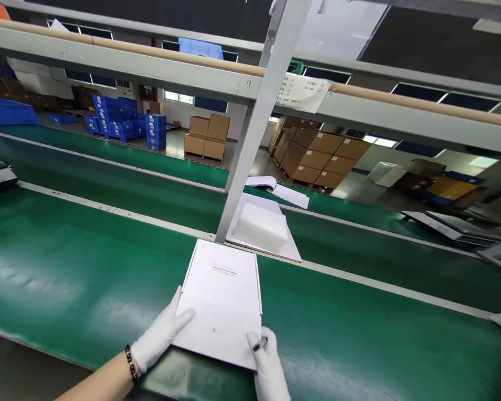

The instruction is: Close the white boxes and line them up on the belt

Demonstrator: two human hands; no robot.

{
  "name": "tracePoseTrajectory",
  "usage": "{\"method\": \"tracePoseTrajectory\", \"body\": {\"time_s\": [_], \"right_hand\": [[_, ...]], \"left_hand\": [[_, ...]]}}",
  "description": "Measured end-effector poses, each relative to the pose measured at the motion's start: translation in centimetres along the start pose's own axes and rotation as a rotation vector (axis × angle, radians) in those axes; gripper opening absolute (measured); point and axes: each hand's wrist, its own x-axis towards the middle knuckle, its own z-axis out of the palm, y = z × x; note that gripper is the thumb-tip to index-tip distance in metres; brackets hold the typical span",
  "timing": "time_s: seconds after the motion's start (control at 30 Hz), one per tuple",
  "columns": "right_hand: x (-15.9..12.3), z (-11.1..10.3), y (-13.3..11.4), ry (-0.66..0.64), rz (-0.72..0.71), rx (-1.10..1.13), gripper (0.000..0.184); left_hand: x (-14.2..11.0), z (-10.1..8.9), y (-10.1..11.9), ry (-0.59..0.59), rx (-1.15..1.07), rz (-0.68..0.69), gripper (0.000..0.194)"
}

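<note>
A flat white box (pixel 223 298) with a thin red line printed on its top lies on the green conveyor belt (pixel 67 267) in front of me. My left hand (pixel 161 334), in a white glove with a dark bead bracelet at the wrist, holds the box's near left edge, thumb on top. My right hand (pixel 269 365), also gloved, pinches the near right corner of the box. Both hands are closed on its edges.
A grey frame post (pixel 254 139) rises just behind the box. Beyond it lie a white foam block (pixel 262 225) on a white sheet and an open booklet (pixel 278 188). Cardboard boxes (pixel 313 153) and blue crates (pixel 121 122) stand on the floor behind. Flat dark items (pixel 451 225) lie far right.
</note>
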Motion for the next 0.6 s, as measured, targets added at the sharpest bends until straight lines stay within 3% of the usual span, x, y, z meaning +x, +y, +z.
{"method": "tracePoseTrajectory", "body": {"time_s": [0.1,0.23,0.43,0.6], "right_hand": [[4.2,0.9,-2.8,0.053,0.008,0.053,0.044],[8.9,1.4,-4.6,0.076,-0.028,-0.027,0.051],[10.5,-1.0,-2.9,-0.139,-0.069,-0.3,0.038],[13.1,-1.4,-1.2,-0.058,-0.269,-0.517,0.031]], "left_hand": [[3.4,-0.8,1.4,0.098,0.129,0.025,0.087],[7.1,-1.8,2.8,0.046,0.19,0.137,0.077],[7.8,-4.4,1.4,0.002,0.735,0.017,0.069],[10.7,-6.2,-0.2,-0.036,1.013,0.14,0.069]]}}
